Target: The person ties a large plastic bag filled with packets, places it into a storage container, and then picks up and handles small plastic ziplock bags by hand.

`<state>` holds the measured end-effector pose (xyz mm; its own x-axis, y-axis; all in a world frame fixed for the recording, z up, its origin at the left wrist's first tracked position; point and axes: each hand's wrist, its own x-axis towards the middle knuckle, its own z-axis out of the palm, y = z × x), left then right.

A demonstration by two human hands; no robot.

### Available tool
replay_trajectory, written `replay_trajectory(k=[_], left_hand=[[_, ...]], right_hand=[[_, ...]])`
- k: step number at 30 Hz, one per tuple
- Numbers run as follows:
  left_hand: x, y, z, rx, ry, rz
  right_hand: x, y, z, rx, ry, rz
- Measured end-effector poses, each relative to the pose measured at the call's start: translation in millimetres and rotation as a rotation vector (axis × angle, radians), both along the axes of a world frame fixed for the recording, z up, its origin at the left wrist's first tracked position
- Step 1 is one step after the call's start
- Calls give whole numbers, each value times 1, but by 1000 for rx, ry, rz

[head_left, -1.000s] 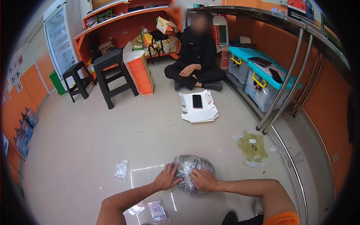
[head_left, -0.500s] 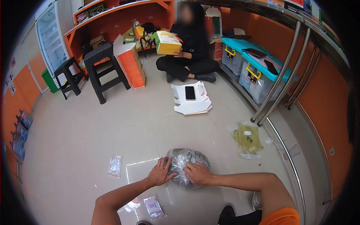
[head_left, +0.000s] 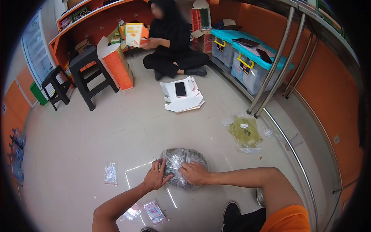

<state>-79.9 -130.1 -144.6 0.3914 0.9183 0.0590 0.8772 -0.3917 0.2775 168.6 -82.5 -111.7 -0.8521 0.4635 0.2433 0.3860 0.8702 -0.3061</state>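
On the floor in front of me lies a rounded, dark greenish bundle (head_left: 181,154) wrapped in crinkled clear plastic; what is inside cannot be made out. My left hand (head_left: 155,176) rests against its left side, fingers spread over the plastic. Curled on top of the bundle, my right hand (head_left: 195,173) has its fingers closed on the plastic wrap (head_left: 176,170). Nearer to me, below the left hand, is a small printed plastic packet (head_left: 155,212). Another clear packet (head_left: 110,174) lies further left.
A seated person (head_left: 174,42) holds a yellow-and-white box (head_left: 135,34) beyond a phone (head_left: 180,89) on flattened white cartons (head_left: 185,105). Black stools (head_left: 83,63) and stacked orange cartons (head_left: 120,71) stand left. Right are lidded bins (head_left: 251,71), metal table legs (head_left: 280,62) and a yellow-green plastic bag (head_left: 245,133).
My view has shifted a little, so most things sit further left. The seated person has turned the box and moved it to the left. My hands keep their places on the bundle.
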Motion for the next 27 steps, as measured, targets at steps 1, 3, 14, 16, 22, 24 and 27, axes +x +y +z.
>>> replay_trajectory(k=[1,3,14,16,22,24,27], left_hand=[[1,0,1,0,-9,-1],[-1,0,3,3,-14,-5],[-10,6,25,-114,-87,17],[-21,8,33,-265,-151,78],[-52,5,-21,-498,-448,383],[-46,6,-30,-730,-654,428],[-22,4,-44,-767,-884,534]], right_hand=[[0,0,-2,0,-4,3],[-2,1,-3,1,-11,13],[-2,13,9,-112,-167,82],[1,29,21,-51,-274,115],[10,41,6,-76,-92,91],[8,39,0,-53,-43,80],[9,42,-9,-8,98,80]])
